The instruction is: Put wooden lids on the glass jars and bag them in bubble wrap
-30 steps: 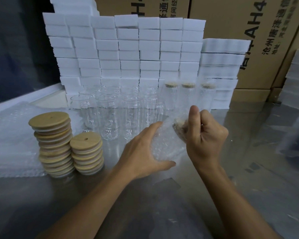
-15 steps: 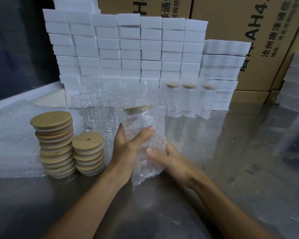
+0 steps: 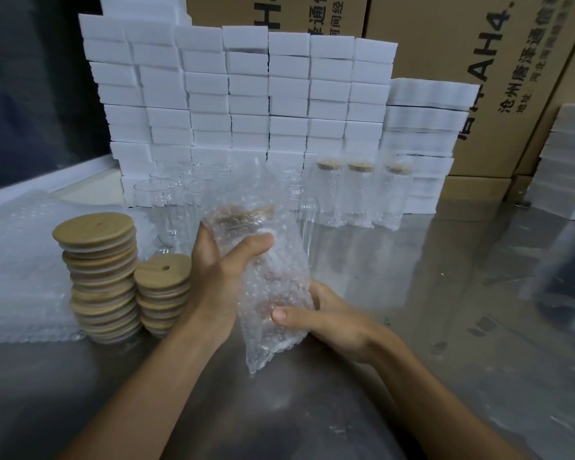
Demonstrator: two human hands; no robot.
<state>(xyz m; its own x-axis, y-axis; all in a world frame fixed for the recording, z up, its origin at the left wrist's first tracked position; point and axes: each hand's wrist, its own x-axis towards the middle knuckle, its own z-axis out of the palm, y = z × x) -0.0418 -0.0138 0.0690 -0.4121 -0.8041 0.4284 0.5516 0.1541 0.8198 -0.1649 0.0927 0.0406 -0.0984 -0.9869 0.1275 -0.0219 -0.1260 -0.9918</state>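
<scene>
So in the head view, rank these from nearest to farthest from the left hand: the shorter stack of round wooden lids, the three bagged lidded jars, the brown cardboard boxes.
1. Shorter stack of round wooden lids: just left of the left hand.
2. Three bagged lidded jars: behind, to the right.
3. Brown cardboard boxes: at the back, beyond the white foam blocks.

Table [image 3: 445, 327]: brushed metal, smooth, with a dull sheen and soft reflections. Bubble-wrap bag [image 3: 269, 283]: clear plastic film, bumpy with air cells, glinting where light strikes. Lid [image 3: 246, 215] inside the bag: pale wood, seen blurred through the film. Two stacks of lids [image 3: 97, 273] [image 3: 161, 293]: light wood, matt, fine grain. Empty jars [image 3: 160, 207]: clear, glossy glass. Flat bubble-wrap sheets [image 3: 14, 260]: cloudy, pimpled plastic. White blocks [image 3: 246, 94]: matt, foam-like. Cartons [image 3: 445, 44]: brown cardboard, matt, printed in black.
</scene>
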